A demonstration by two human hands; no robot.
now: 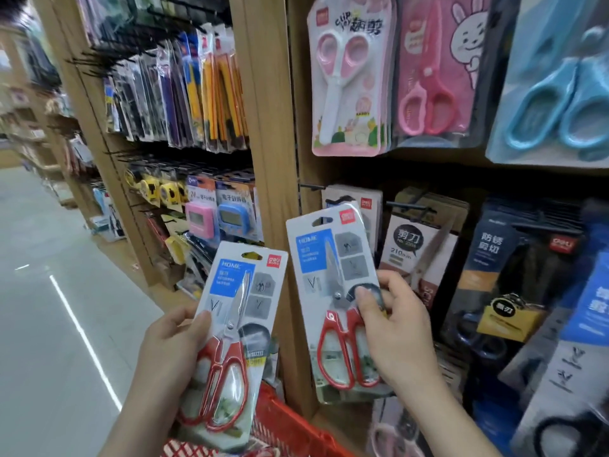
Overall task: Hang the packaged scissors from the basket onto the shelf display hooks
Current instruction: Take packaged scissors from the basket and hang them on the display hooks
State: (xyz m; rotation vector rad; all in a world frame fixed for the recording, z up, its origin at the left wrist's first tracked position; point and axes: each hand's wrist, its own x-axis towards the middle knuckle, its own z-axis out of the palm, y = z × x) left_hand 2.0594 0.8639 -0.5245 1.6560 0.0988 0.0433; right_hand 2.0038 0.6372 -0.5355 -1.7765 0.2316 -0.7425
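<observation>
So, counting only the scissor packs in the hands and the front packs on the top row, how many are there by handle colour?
Red: 2, the left red pack in the left hand, the right red pack in the right hand.
Pink: 2, the pink-and-white pack and the bunny pack.
Blue: 1, the blue pack.
Total: 5.

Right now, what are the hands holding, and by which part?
The left hand grips one red-handled scissors pack by its left edge. The right hand pinches a second pack at its right edge, thumb on the front.
</observation>
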